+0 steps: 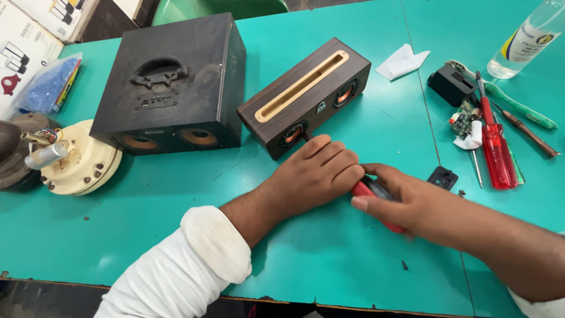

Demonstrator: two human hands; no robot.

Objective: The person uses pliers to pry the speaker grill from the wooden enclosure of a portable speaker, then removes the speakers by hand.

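Here, both hands grip red screwdriver [376, 197] | wooden speaker [305, 97] ahead | black speaker [170, 82] left.

Dark matt wood-grain speaker [306, 97], pale wood slot; bigger black box [170, 82] dusty, scuffed; glossy red plastic screwdriver [497, 150]; smooth teal painted table [329, 253].

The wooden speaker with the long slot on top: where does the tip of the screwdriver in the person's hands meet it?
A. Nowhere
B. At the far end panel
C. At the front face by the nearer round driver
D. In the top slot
C: the screwdriver shaft reaches the wooden speaker front beside the nearer driver.
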